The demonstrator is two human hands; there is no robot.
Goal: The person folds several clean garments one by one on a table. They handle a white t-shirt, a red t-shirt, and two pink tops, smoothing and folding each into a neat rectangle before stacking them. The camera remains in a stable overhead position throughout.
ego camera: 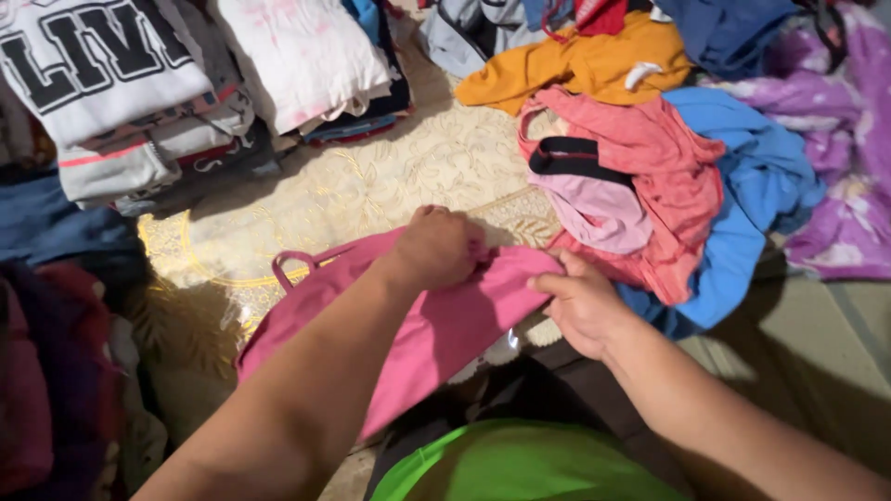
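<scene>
Both my hands grip a pink top on the cream mat: left hand pinching its upper edge, right hand clamped on its corner, beside a red shirt.

Home, laundry sorting spot: folded clothes stacks upper left, loose garment heap upper right, patterned cream bedspread between.

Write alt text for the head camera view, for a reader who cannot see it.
Two bare hands, left hand and right hand, grip a pink garment over a cream patterned cloth. Folded clothes stacks sit upper left; a loose clothes heap lies upper right.
</scene>
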